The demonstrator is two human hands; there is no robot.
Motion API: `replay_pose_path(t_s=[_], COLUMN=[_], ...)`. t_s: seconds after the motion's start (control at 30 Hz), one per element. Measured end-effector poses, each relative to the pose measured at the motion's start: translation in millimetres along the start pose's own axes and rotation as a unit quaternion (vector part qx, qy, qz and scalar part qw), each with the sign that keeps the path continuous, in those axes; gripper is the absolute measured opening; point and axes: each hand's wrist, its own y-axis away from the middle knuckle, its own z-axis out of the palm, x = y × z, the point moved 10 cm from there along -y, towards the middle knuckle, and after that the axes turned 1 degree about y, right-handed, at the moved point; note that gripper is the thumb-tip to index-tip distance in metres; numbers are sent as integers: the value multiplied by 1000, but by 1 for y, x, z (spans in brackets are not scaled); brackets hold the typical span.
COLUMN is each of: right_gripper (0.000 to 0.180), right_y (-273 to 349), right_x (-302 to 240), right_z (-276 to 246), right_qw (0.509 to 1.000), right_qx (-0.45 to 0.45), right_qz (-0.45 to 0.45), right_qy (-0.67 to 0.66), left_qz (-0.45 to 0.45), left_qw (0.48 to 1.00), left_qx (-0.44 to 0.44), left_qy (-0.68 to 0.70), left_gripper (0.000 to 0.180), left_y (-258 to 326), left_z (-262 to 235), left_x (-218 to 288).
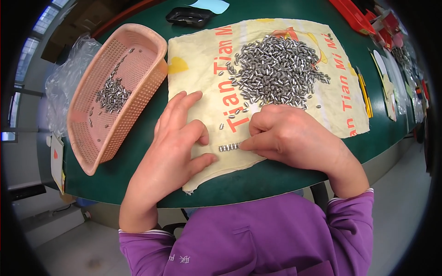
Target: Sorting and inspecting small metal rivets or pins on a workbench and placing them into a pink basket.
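A short row of small metal cylindrical parts (229, 147) lies side by side on the pale yellow printed cloth (198, 55). At the right end of that row, my right hand (290, 138) has its thumb and forefinger pinched together; whatever sits between the fingertips is hidden. My left hand (177, 138) rests on the cloth left of the row, fingers spread and holding nothing. Beyond my right hand is a big heap of the same metal parts (276, 69), with a few loose ones scattered near its left edge.
A pink perforated plastic basket (154, 60) with some metal parts stands at the left, beside crumpled clear plastic (69, 87). A black tray (189, 17) sits at the back. Yellow pens (364, 94) and a red tray (352, 16) lie along the right of the green table (207, 195).
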Motion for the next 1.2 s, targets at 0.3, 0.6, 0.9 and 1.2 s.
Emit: replay_pose_path(t_s=[0.3,0.6,0.9,1.2], right_gripper=[16,22,32,25], right_y=[-2,27,36,31], right_x=[-8,-3,-3,-10], right_z=[-2,-20,-7,1], right_qw=[999,994,993,993], right_qx=[32,24,65,67], right_qz=[-27,77,57,36], right_qy=[-6,73,85,87], left_qz=[14,23,27,27], left_qw=[995,994,996,997], left_qx=[-12,-27,38,50], left_qy=[99,108,78,48], left_gripper=[33,20,15,15], left_y=[-6,-7,-10,-9], left_z=[-2,4,-6,-8], left_x=[-10,-14,-15,-16])
